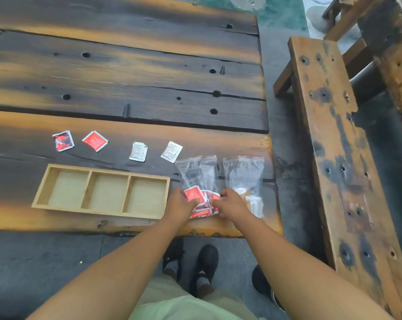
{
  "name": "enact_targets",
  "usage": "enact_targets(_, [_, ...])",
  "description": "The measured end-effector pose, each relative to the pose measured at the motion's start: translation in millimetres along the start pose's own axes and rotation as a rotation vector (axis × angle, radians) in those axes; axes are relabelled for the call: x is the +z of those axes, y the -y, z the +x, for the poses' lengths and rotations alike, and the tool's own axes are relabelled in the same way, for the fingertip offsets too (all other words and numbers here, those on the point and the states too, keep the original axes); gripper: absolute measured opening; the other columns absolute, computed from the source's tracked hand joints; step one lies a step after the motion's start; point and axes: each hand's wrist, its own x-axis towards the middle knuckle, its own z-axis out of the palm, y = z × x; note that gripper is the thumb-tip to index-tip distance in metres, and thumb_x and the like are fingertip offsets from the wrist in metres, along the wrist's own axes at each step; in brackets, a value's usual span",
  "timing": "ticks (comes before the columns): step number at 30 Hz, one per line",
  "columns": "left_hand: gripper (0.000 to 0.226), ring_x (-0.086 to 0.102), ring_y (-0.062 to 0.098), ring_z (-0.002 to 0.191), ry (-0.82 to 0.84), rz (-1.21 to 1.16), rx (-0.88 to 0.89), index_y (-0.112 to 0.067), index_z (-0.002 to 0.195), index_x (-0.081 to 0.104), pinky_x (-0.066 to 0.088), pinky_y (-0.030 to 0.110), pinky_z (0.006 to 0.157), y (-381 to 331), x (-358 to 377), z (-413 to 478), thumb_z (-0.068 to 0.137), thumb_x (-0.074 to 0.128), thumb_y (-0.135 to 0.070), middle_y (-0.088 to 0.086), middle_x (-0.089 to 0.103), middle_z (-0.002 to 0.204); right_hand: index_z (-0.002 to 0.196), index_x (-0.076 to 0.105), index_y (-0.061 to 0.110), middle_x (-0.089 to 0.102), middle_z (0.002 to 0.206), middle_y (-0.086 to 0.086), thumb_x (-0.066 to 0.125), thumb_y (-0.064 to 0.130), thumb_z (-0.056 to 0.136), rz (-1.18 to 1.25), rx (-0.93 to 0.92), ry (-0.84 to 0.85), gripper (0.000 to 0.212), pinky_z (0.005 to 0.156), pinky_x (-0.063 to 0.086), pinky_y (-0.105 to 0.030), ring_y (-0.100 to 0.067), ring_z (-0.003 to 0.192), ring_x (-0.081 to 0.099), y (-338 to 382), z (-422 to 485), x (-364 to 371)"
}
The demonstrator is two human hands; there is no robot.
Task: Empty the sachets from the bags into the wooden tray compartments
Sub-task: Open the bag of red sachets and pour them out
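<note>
Centrally, clear bag (198, 174) of red sachets (193, 195) flat on tabletop (126, 65) just right of tray (40, 188), left hand (180, 204) and right hand (230, 202) gripping its near end, second bag (243, 174) beside, four loose sachets (93, 140) beyond empty three-compartment tray.

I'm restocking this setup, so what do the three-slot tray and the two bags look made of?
The pale three-compartment tray looks like light unfinished wood, plywood perhaps: matte, with faint grain on its floors. The two clear zip bags, the one holding red sachets and the one holding pale sachets, look like thin glossy plastic film: see-through, crinkled, red-striped tops.
</note>
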Motion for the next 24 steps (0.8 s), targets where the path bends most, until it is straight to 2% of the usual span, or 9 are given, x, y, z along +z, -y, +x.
enact_targets(2, [0.019, 0.057, 0.014, 0.075, 0.044, -0.057, -0.031, -0.016, 0.089, 0.055, 0.046, 0.029, 0.067, -1, 2, -2, 0.086, 0.072, -0.009, 0.0, 0.06, 0.084, 0.133, 0.052, 0.0, 0.06, 0.108, -0.014, 0.075, 0.02, 0.086, 0.006, 0.01, 0.0, 0.056, 0.099, 0.051, -0.049, -0.033, 0.112, 0.062, 3, -2, 0])
enact_targets(3, [0.018, 0.059, 0.013, 0.075, 0.061, -0.087, -0.039, -0.018, 0.084, 0.057, 0.049, 0.03, 0.07, -1, 2, -3, 0.086, 0.071, -0.006, 0.0, 0.062, 0.083, 0.129, 0.054, -0.004, 0.061, 0.111, -0.021, 0.073, 0.017, 0.088, -0.003, 0.01, -0.001, 0.05, 0.099, 0.051, -0.048, -0.035, 0.112, 0.062, 5, -5, -1])
enact_targets(5, [0.013, 0.067, 0.022, 0.085, 0.079, -0.129, -0.037, -0.015, 0.091, 0.064, 0.056, 0.037, 0.08, -1, 1, -6, 0.086, 0.071, -0.005, 0.009, 0.07, 0.093, 0.119, 0.06, -0.005, 0.061, 0.112, -0.03, 0.071, 0.014, 0.089, 0.01, 0.0, 0.01, 0.037, 0.094, 0.051, -0.046, -0.032, 0.101, 0.066, 6, -9, -4])
enact_targets(7, [0.019, 0.069, 0.03, 0.097, 0.077, -0.173, -0.016, -0.015, 0.1, 0.066, 0.056, 0.047, 0.09, -4, -1, -9, 0.085, 0.071, -0.005, 0.012, 0.071, 0.104, 0.107, 0.065, 0.001, 0.069, 0.104, -0.021, 0.071, 0.015, 0.089, 0.061, -0.031, 0.044, 0.023, 0.082, 0.055, -0.042, -0.021, 0.082, 0.066, 4, -11, -6])
enact_targets(11, [0.025, 0.067, 0.035, 0.103, 0.051, -0.246, 0.053, -0.025, 0.093, 0.064, 0.053, 0.055, 0.094, -20, -10, -16, 0.083, 0.072, -0.003, 0.009, 0.069, 0.103, 0.101, 0.067, 0.013, 0.071, 0.102, -0.014, 0.072, 0.017, 0.089, 0.205, -0.108, 0.074, 0.014, 0.068, 0.056, -0.036, -0.025, 0.084, 0.069, 7, -17, -14])
enact_targets(15, [0.026, 0.063, 0.037, 0.105, 0.01, -0.291, 0.107, -0.024, 0.096, 0.062, 0.053, 0.056, 0.094, -32, -21, -29, 0.084, 0.07, -0.002, 0.003, 0.063, 0.094, 0.106, 0.062, 0.004, 0.07, 0.094, -0.01, 0.072, 0.012, 0.088, 0.24, -0.203, 0.107, 0.021, 0.056, 0.049, -0.027, -0.02, 0.073, 0.064, 19, -27, -22])
enact_targets(18, [0.03, 0.064, 0.04, 0.106, -0.029, -0.333, 0.129, -0.027, 0.1, 0.066, 0.053, 0.06, 0.091, -31, -29, -42, 0.075, 0.073, -0.013, 0.011, 0.068, 0.103, 0.11, 0.059, 0.0, 0.07, 0.102, -0.015, 0.071, 0.013, 0.089, 0.233, -0.263, 0.134, 0.027, 0.059, 0.054, -0.032, -0.025, 0.078, 0.067, 28, -36, -20])
enact_targets(21, [0.031, 0.068, 0.033, 0.103, -0.064, -0.318, 0.15, -0.023, 0.108, 0.065, 0.055, 0.056, 0.09, -28, -38, -59, 0.081, 0.073, -0.009, 0.012, 0.071, 0.107, 0.108, 0.061, 0.004, 0.07, 0.104, -0.014, 0.073, 0.015, 0.087, 0.203, -0.311, 0.18, 0.026, 0.073, 0.059, -0.044, -0.029, 0.084, 0.07, 32, -42, -16])
enact_targets(24, [0.029, 0.07, 0.03, 0.1, -0.118, -0.314, 0.176, -0.022, 0.109, 0.063, 0.057, 0.052, 0.086, -19, -46, -77, 0.086, 0.071, -0.007, 0.01, 0.073, 0.107, 0.108, 0.063, 0.007, 0.07, 0.099, -0.011, 0.074, 0.013, 0.087, 0.17, -0.351, 0.236, 0.024, 0.07, 0.055, -0.037, -0.021, 0.075, 0.066, 35, -49, -7])
